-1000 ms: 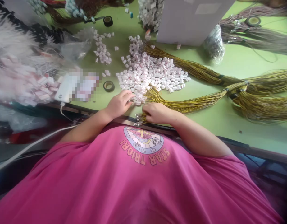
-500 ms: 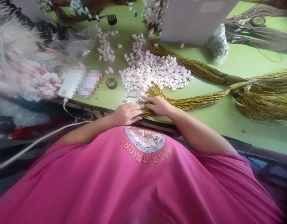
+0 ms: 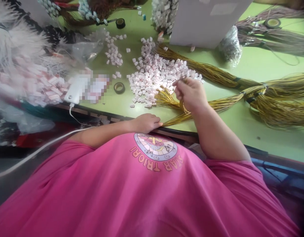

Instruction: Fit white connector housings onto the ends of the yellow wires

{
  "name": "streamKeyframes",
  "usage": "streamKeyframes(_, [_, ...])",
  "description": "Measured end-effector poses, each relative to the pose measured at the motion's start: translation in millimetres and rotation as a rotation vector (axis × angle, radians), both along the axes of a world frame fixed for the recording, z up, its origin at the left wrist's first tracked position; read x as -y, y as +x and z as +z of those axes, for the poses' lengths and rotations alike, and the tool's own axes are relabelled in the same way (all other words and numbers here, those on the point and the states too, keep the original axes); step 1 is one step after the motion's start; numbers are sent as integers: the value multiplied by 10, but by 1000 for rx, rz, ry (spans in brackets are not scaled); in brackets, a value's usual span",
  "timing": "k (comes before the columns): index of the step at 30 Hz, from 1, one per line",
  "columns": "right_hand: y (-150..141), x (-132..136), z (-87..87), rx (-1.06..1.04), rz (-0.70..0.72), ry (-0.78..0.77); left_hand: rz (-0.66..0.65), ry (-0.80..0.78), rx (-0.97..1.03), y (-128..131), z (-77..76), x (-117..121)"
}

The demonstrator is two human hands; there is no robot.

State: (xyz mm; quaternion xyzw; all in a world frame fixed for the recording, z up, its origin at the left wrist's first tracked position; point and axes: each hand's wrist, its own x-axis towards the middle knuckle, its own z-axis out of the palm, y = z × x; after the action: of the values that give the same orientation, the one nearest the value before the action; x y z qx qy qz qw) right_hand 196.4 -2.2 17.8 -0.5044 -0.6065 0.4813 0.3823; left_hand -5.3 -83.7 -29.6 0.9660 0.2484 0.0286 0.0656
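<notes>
Wires (image 3: 218, 105), yellow and bundled, run rightward across the green table (image 3: 282, 141) from its near edge, where the left hand (image 3: 148, 122) pinches some; the right hand (image 3: 190, 93) closes around others, raised near white connectors (image 3: 162, 70).

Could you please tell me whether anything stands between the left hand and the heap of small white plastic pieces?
Nothing visible does: only a strip of green tabletop lies between the left hand and the heap of small white plastic pieces. Thin yellow wires fan out at the heap's edge, right of that gap.
</notes>
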Motion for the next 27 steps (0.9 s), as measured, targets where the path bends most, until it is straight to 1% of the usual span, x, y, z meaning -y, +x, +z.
streamKeyframes(1, [43, -44, 2, -118, -19, -23, -5, -15, 28, -2, 3, -5])
streamKeyframes(3, [63, -81, -11, -267, 36, -90, -30, -54, 118, -43, 20, -19])
streamKeyframes(4, [40, -71, -22, -271, 93, -127, -39, -73, 171, -88, 37, -28])
streamKeyframes(5, [0, -47, -35, -229, 148, -154, -20, -83, 230, -152, 58, -40])
streamKeyframes(6, [-51, -13, -48, -163, 195, -170, 45, -80, 290, -233, 83, -54])
streamKeyframes(7, [-105, 23, -60, -90, 249, -177, 166, -66, 347, -328, 107, -73])
streamKeyframes(8, [-155, 58, -71, -24, 271, -166, 328, -43, 391, -433, 126, -96])
streamKeyframes(10, [-227, 111, -83, 102, 273, -135, 660, 16, 411, -647, 133, -153])
streamKeyframes(11, [-246, 127, -83, 153, 271, -115, 760, 38, 382, -742, 119, -184])
streamKeyframes(12, [-255, 138, -79, 193, 277, -98, 811, 51, 342, -823, 95, -212])
streamKeyframes(14, [-256, 149, -61, 236, 303, -74, 809, 46, 263, -926, 40, -254])
streamKeyframes(16, [-249, 154, -39, 240, 312, -74, 778, 11, 233, -945, 15, -269])
streamKeyframes(19, [-250, 158, -16, 211, 286, -108, 814, -85, 331, -846, 84, -260])
streamKeyframes(20, [-252, 159, -13, 195, 277, -120, 835, -156, 400, -787, 126, -257])
streamKeyframes(22, [-254, 158, -10, 155, 258, -145, 850, -372, 575, -644, 205, -263])
streamKeyframes(25, [-247, 158, -9, 90, 234, -195, 786, -734, 825, -410, 260, -317])
streamKeyframes(27, [-234, 157, -6, 50, 222, -227, 745, -898, 967, -282, 251, -372])
